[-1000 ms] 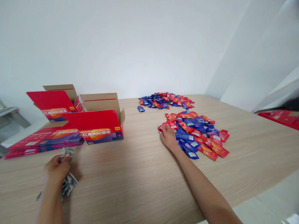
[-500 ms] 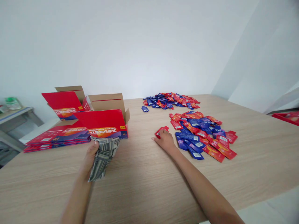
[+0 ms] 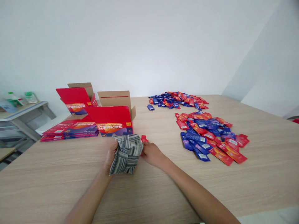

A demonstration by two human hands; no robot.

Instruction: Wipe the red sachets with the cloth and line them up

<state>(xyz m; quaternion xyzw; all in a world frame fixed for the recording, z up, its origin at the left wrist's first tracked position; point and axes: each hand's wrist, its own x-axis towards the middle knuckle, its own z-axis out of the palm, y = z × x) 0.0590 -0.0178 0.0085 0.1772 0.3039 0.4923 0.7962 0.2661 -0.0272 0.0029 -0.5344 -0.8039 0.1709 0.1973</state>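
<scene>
My left hand point(image 3: 110, 154) grips a crumpled grey-striped cloth point(image 3: 127, 153) just above the wooden table point(image 3: 149, 186), in front of an open red carton point(image 3: 113, 121). My right hand point(image 3: 151, 153) is closed beside the cloth's right edge, and a small red sachet point(image 3: 144, 138) pokes out by its fingers; the cloth hides part of them. To the right lies a pile of red and blue sachets point(image 3: 210, 135). A second pile of sachets point(image 3: 178, 99) lies farther back.
A second open red carton point(image 3: 77, 99) stands behind the first. Flat red cartons point(image 3: 70, 130) are stacked at the left. A single blue sachet point(image 3: 150, 107) lies apart. Beyond the table's left edge stands a grey shelf point(image 3: 21, 112) with bottles.
My left hand has carried the cloth rightward to the table's middle. My right hand left the near sachet pile with a red sachet and slid left until it met the cloth.
</scene>
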